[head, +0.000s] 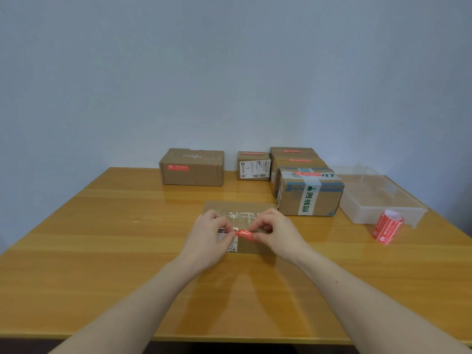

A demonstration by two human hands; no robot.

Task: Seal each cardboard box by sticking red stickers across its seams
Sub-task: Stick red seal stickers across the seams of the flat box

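Note:
A low brown cardboard box (pixel 240 209) with clear tape on top lies in the middle of the table, partly hidden by my hands. My left hand (pixel 208 237) and my right hand (pixel 274 235) each pinch one end of a small red sticker (pixel 244 234), held stretched over the box's near top edge. A white label on the box's front shows between my fingers. A roll of red stickers (pixel 388 227) lies on the table to the right.
Several other cardboard boxes stand at the back: one at back left (pixel 192 167) with a red sticker, a small one (pixel 253 166), and a cluster including a green-taped box (pixel 310 194). A clear plastic bin (pixel 378 198) sits at right. The wooden table's front edge (pixel 229 337) is close.

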